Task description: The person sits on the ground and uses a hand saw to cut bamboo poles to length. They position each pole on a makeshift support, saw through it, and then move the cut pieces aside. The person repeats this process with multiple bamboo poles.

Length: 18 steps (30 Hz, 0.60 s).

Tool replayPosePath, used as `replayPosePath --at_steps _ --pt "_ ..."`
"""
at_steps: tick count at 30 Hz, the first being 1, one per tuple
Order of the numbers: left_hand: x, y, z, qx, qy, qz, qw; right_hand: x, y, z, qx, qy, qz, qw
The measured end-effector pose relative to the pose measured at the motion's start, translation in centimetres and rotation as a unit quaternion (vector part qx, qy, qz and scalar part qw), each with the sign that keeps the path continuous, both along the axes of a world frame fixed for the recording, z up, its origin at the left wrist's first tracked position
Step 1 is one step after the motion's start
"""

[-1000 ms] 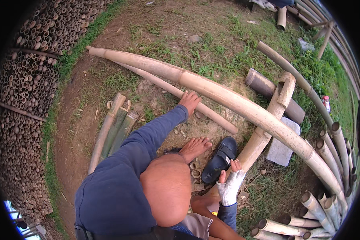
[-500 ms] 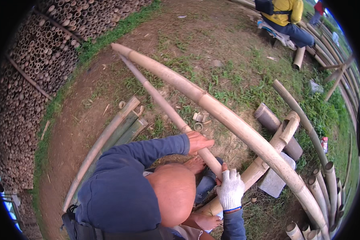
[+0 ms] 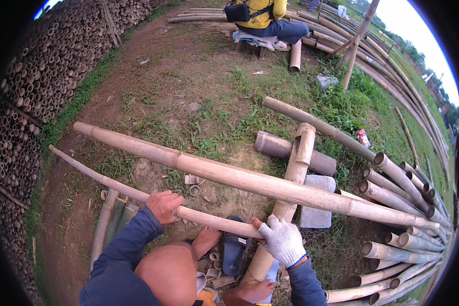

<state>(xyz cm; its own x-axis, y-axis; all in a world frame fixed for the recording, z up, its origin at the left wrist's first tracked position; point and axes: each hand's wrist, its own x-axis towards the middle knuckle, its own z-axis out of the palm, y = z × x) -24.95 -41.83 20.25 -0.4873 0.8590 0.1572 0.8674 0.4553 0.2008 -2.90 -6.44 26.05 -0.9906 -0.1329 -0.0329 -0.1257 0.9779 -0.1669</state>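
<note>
My bare left hand (image 3: 163, 205) is wrapped around a slender, pale bamboo pole (image 3: 219, 220) near one of its nodes. The white-gloved right hand (image 3: 284, 241) is closed over the pole's near end, its thumb along the top. From there the pole slants to the far left. Beyond it, a thicker bamboo pole (image 3: 229, 176) stretches across the view, resting over a slanted bamboo support (image 3: 304, 145) with a notched top. The two poles stay apart where I see them. My bare foot (image 3: 254, 291) presses by the support's lower end.
A dark bamboo piece (image 3: 321, 162) and a grey block (image 3: 315, 217) lie beside the support. Cut bamboo (image 3: 387, 252) is heaped at right. A black sandal (image 3: 233, 255) lies near my feet. A person in a yellow jacket (image 3: 262, 19) sits farther off; stacked bamboo (image 3: 46, 66) stands left.
The slender pole's far tip has swung away from the thick pole. My left hand is now farther along it from the right hand. The view has turned and shifted right.
</note>
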Motion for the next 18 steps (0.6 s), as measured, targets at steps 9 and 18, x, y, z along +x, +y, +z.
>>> replayPosePath --at_steps 9,18 --pt "-1.5 5.2 4.5 0.081 0.006 -0.113 0.99 0.6 4.0 7.7 -0.034 -0.016 -0.016 0.999" --pt "-3.7 10.7 5.4 0.101 -0.053 -0.158 0.981 0.4 9.2 10.6 0.001 0.038 0.04 0.999"
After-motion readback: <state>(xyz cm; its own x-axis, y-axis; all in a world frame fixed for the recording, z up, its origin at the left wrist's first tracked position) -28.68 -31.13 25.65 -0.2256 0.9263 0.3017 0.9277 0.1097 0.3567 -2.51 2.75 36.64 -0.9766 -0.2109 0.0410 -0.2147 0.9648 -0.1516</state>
